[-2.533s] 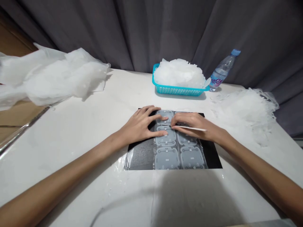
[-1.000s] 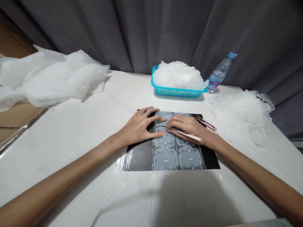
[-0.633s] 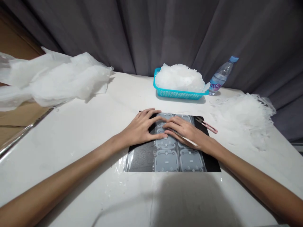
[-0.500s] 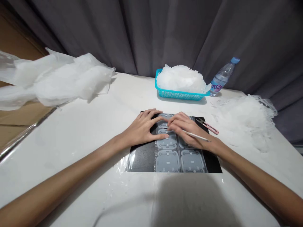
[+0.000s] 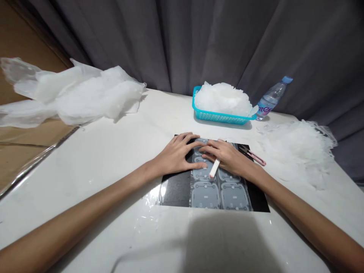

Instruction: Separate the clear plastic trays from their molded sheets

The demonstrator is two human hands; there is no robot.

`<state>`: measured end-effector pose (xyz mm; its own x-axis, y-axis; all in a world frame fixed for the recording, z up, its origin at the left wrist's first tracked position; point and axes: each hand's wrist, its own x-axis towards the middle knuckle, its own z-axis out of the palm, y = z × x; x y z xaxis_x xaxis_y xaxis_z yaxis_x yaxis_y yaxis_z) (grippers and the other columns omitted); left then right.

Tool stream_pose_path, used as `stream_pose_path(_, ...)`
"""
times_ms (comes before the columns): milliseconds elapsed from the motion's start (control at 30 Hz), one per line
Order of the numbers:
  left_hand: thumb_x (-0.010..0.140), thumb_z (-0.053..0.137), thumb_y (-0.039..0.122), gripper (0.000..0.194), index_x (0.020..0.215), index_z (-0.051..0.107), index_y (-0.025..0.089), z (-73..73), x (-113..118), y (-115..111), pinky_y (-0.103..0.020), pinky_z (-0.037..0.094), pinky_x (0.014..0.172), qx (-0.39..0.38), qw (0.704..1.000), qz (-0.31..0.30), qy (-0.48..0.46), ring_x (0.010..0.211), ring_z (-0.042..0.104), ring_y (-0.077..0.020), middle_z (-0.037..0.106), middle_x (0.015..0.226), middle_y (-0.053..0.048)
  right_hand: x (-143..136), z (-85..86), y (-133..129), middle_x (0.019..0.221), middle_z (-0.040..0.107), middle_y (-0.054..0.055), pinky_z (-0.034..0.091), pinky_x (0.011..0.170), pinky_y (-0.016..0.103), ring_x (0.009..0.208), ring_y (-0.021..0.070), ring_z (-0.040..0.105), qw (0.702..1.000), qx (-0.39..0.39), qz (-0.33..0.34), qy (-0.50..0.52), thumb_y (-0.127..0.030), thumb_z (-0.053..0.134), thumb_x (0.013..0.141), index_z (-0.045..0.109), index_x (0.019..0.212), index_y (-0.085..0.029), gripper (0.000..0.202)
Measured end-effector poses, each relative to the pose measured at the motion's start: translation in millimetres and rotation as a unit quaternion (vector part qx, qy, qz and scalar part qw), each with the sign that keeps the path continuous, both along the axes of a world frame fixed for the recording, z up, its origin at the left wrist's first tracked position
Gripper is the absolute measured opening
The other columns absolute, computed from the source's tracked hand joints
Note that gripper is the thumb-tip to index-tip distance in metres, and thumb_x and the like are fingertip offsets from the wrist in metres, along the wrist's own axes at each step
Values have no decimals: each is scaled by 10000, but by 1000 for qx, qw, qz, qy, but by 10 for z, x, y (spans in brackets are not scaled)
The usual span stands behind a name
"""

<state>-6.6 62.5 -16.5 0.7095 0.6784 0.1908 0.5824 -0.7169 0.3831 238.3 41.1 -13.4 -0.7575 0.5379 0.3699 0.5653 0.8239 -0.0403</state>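
A clear sheet with several rounded-square shapes [image 5: 205, 195] lies on a black mat [image 5: 258, 199] on the white table. My left hand [image 5: 180, 153] rests flat at the sheet's upper left, its fingers spread and holding nothing. Close beside it, my right hand [image 5: 224, 155] is over the upper part of the sheet, its fingers curled round a thin white tool [image 5: 215, 168]. The tool's reddish end points down toward me. Pink-handled snips [image 5: 256, 157] lie on the mat's right edge, just right of my right hand.
Behind the mat stands a blue basket [image 5: 222, 117] heaped with white pieces. A water bottle [image 5: 269, 101] leans beside it. More clear plastic scraps [image 5: 301, 148] lie at the right, and plastic sheets [image 5: 91, 94] are piled at the left. A grey curtain [image 5: 199, 38] hangs behind.
The tool in my right hand has swung from pointing right to pointing down toward me. My left hand stays spread on the sheet. The whole view has shifted slightly.
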Motion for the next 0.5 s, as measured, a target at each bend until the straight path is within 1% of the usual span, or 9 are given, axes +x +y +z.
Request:
stream_pose_path(133, 897, 621, 779, 735, 1447, 566, 294, 16, -1, 3, -588, 324, 1215, -7, 1000, -9, -9, 1514, 372, -382, 489, 1602, -100, -5, 57, 16, 1076, 728, 123, 494, 783, 364, 893, 228, 645, 993, 96, 43, -53, -187, 458, 1107, 656, 1100, -148, 202)
stream_pose_path(200, 897, 646, 755, 748, 1472, 524, 294, 35, -8, -24, -559, 352, 1201, -15, 1000, -5, -26, 1478, 412, -371, 476, 1587, -117, -19, 73, 1, 996, 721, 112, 492, 771, 357, 841, 219, 629, 987, 137, 57, -67, -133, 449, 1096, 656, 1010, -137, 223)
stream_pose_path(233, 888, 667, 745, 774, 1478, 506, 272, 45, -11, -51, -544, 384, 1174, -14, 999, 15, -40, 1431, 453, -366, 493, 1547, -136, -27, 76, -8, 940, 708, 99, 487, 753, 349, 804, 212, 617, 985, 149, 57, -66, -114, 453, 1088, 650, 964, -138, 234)
stream_pose_path(267, 870, 690, 743, 794, 1454, 513, 234, 53, -12, -86, -534, 419, 1132, -9, 997, 50, -54, 1359, 498, -365, 530, 1474, -155, -33, 77, -18, 893, 691, 85, 480, 731, 341, 771, 206, 603, 985, 155, 52, -62, -104, 460, 1082, 642, 927, -144, 243)
stream_pose_path(300, 853, 706, 746, 781, 1383, 552, 193, 60, -8, -130, -528, 449, 1077, -3, 994, 93, -65, 1267, 537, -361, 578, 1365, -161, -37, 77, -27, 867, 679, 76, 473, 714, 335, 747, 201, 592, 985, 156, 42, -57, -98, 464, 1077, 634, 902, -152, 249)
stream_pose_path(367, 863, 698, 733, 618, 1110, 643, 169, 67, 17, -230, -507, 471, 971, -7, 983, 164, -76, 1082, 566, -336, 640, 1105, -121, -33, 75, -44, 855, 671, 73, 466, 693, 330, 725, 197, 585, 987, 155, 26, -45, -95, 466, 1072, 629, 895, -157, 248)
stream_pose_path(400, 903, 675, 697, 521, 989, 651, 184, 70, 40, -281, -485, 468, 935, -29, 981, 172, -84, 1015, 567, -313, 647, 1007, -90, -26, 74, -52, 860, 674, 78, 467, 690, 330, 724, 197, 590, 987, 157, 21, -39, -96, 467, 1070, 632, 907, -153, 239)
stream_pose_path(433, 947, 650, 644, 446, 919, 651, 198, 72, 69, -328, -459, 462, 912, -62, 979, 166, -101, 970, 568, -290, 653, 947, -64, -17, 74, -59, 872, 681, 85, 471, 691, 331, 729, 199, 601, 987, 158, 20, -33, -98, 470, 1070, 637, 925, -144, 225)
stream_pose_path(500, 998, 624, 532, 336, 892, 669, 216, 79, 136, -403, -419, 451, 886, -129, 969, 148, -147, 937, 578, -258, 670, 906, -33, 5, 75, -69, 912, 698, 104, 480, 690, 330, 746, 202, 627, 987, 160, 22, -25, -105, 473, 1072, 644, 968, -128, 201)
